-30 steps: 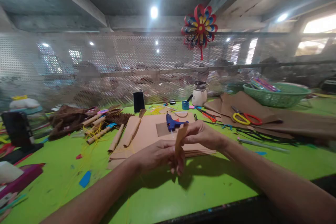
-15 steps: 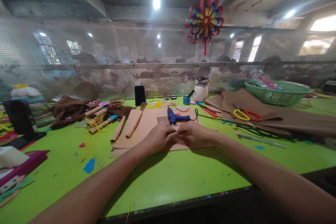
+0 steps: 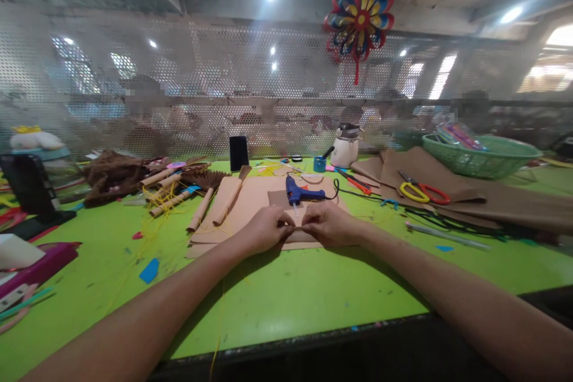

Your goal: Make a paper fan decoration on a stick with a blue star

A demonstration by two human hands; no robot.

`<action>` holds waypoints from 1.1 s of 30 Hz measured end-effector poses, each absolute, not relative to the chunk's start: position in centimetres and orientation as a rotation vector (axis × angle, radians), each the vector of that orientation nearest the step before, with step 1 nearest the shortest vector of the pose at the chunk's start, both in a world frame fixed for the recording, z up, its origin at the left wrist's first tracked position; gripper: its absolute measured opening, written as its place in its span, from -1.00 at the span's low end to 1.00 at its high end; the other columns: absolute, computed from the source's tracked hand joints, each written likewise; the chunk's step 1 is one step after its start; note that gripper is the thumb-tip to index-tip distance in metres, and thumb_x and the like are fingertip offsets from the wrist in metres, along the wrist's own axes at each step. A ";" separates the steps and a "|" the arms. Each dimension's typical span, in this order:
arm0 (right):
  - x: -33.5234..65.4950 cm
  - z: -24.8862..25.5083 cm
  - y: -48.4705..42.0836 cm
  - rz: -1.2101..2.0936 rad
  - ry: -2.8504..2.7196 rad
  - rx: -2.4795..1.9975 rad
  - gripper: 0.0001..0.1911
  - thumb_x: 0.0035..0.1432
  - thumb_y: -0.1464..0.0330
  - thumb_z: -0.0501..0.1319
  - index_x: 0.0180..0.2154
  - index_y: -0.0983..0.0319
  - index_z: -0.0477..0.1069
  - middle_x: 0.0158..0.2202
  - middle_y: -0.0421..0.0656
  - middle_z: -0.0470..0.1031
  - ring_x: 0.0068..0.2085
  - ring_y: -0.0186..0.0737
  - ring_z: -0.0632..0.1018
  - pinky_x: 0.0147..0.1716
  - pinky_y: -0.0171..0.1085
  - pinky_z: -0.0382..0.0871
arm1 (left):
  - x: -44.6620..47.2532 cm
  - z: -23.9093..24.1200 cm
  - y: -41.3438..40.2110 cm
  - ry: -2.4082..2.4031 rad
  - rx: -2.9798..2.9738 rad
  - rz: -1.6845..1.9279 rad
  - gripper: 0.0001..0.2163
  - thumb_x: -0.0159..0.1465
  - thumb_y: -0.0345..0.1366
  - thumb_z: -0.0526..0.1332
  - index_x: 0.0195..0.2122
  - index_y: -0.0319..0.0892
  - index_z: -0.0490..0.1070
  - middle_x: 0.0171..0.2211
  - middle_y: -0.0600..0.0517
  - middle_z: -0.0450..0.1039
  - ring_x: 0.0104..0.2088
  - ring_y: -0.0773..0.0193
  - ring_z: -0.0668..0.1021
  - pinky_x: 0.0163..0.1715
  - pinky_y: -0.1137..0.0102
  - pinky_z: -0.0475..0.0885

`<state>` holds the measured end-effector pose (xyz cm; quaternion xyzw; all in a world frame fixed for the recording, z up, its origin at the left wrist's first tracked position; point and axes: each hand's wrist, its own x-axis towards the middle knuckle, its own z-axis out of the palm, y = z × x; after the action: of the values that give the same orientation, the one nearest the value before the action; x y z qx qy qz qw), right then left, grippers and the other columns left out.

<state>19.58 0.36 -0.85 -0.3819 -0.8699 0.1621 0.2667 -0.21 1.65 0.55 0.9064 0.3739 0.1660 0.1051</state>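
My left hand [image 3: 264, 231] and my right hand [image 3: 329, 225] rest close together on a stack of brown cardboard sheets [image 3: 250, 200] on the green table [image 3: 290, 292]. Their fingertips meet and pinch a small brown paper strip [image 3: 298, 228], which the fingers mostly hide. A blue glue gun [image 3: 301, 194] lies on the cardboard just beyond my hands, its black cord trailing to the right. Rolled brown paper tubes [image 3: 200, 216] lie at the left edge of the cardboard.
Yellow-and-red scissors [image 3: 421, 193] lie on brown sheets at the right, beside a green basket [image 3: 481, 155]. A black phone [image 3: 239, 153] and a white jug [image 3: 347, 146] stand at the back by a perforated screen. Craft scraps clutter the left. A paper pinwheel [image 3: 360, 15] hangs overhead.
My hands held the brown strip upright above the table; they have lowered it onto the cardboard and now press it there. The view has tilted slightly down.
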 end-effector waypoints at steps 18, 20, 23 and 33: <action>18.6 -1.0 0.3 0.181 -2.438 -0.936 -0.88 0.09 0.47 0.13 -0.44 0.32 0.43 -0.47 -0.13 0.42 -0.44 -0.35 0.35 -0.44 -0.39 0.18 | -0.1 0.6 1.8 1.062 2.917 0.461 -0.78 0.16 -0.28 0.10 -0.48 -0.18 0.52 -0.55 0.00 0.41 -0.48 0.33 0.38 -0.49 0.48 0.17; 18.5 -1.0 0.2 0.174 -2.434 -0.970 -0.88 0.09 0.47 0.13 -0.44 0.32 0.41 -0.47 -0.13 0.42 -0.44 -0.34 0.35 -0.44 -0.39 0.18 | -0.1 0.7 1.7 1.092 2.863 0.462 -0.79 0.15 -0.27 0.10 -0.46 -0.19 0.52 -0.53 -0.01 0.43 -0.48 0.32 0.39 -0.49 0.47 0.19; 18.5 -1.1 0.3 0.208 -2.426 -1.005 -0.89 0.08 0.47 0.13 -0.44 0.32 0.41 -0.47 -0.13 0.41 -0.45 -0.35 0.35 -0.45 -0.39 0.18 | -0.1 1.0 1.6 1.121 2.724 0.421 -0.80 0.13 -0.27 0.11 -0.44 -0.21 0.51 -0.51 0.00 0.46 -0.50 0.32 0.40 -0.50 0.48 0.21; 19.1 -0.9 0.5 0.265 -2.432 -1.034 -0.89 0.05 0.48 0.14 -0.44 0.31 0.43 -0.47 -0.15 0.44 -0.46 -0.37 0.36 -0.45 -0.40 0.19 | -0.6 1.6 1.3 1.167 2.560 0.332 -0.78 0.10 -0.28 0.09 -0.43 -0.27 0.48 -0.52 -0.02 0.46 -0.52 0.32 0.41 -0.52 0.47 0.22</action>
<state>19.10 0.46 -0.91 -0.3781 -0.8888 0.0967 0.2404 -0.60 1.32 1.55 0.8930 0.4070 0.1158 0.1536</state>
